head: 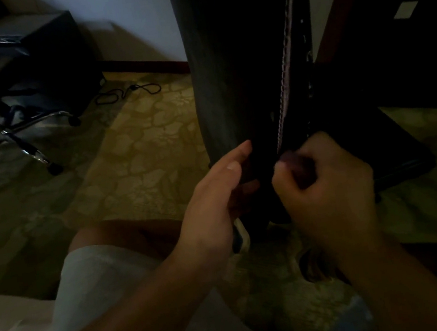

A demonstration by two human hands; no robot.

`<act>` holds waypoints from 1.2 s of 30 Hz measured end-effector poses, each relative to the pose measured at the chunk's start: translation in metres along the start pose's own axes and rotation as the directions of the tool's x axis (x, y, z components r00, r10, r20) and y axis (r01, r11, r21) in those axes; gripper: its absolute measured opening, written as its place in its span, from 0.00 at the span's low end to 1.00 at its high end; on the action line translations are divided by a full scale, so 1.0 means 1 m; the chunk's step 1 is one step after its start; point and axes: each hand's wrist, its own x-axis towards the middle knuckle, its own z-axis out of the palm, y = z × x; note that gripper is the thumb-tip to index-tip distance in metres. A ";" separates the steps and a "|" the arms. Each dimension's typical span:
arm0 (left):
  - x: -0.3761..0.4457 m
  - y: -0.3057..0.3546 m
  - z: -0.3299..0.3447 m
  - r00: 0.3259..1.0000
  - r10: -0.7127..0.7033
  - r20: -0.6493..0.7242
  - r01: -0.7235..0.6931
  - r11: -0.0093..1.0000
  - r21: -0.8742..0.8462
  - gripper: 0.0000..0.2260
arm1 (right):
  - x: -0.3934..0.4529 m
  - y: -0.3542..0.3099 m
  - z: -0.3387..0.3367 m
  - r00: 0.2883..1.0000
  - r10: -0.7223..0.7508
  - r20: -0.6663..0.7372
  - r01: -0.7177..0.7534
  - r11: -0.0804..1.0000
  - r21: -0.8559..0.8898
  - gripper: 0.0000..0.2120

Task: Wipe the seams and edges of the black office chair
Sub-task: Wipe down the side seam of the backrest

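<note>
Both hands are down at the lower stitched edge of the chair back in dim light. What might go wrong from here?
1. The room is dark, so dirt along the stitched seam may be missed.
2. The right hand is fisted at the seam's lower end; whether it holds a cloth cannot be told, so bare knuckles may just rub.
3. The left hand braces the chair back; hard pushing could roll or turn the chair.

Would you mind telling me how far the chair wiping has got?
In hand: the right hand, curled, works at the lower end of the stitched seam while the left hand steadies the black office chair. Whether it holds a cloth is unclear. Nothing shows which parts are finished; the seam above may remain.
</note>
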 end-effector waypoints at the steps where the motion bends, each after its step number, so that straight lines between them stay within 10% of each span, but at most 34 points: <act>1: -0.001 0.000 0.000 1.000 -0.008 -0.003 0.008 1.000 -0.007 0.24 | -0.002 -0.002 0.000 0.998 -0.047 0.034 0.047 0.999 -0.013 0.07; 5: -0.001 0.000 -0.002 1.000 -0.014 -0.013 0.014 1.000 0.009 0.25 | 0.003 0.004 -0.003 0.994 0.095 -0.043 -0.094 0.995 0.027 0.09; 9: -0.001 0.001 -0.003 1.000 -0.004 -0.031 0.004 1.000 -0.004 0.25 | -0.003 -0.003 0.003 0.993 -0.114 0.025 0.114 0.993 -0.019 0.07; 13: 0.002 0.001 -0.003 1.000 -0.011 -0.007 0.011 1.000 -0.017 0.24 | 0.004 0.001 0.002 0.995 0.059 -0.079 -0.052 0.994 0.099 0.12; 24: 0.003 0.002 -0.004 1.000 -0.013 -0.023 0.013 1.000 0.005 0.22 | -0.001 -0.001 -0.003 0.994 -0.101 -0.037 0.104 0.990 0.090 0.10; 28: 0.005 0.001 -0.004 0.999 -0.020 -0.030 0.020 1.000 -0.004 0.23 | -0.005 0.006 -0.003 0.990 0.135 -0.027 -0.118 0.935 0.334 0.11; 36: 0.006 0.002 -0.004 0.999 -0.028 -0.036 0.028 0.999 -0.016 0.22 | -0.001 -0.002 -0.006 0.986 0.152 0.070 -0.166 0.828 0.535 0.10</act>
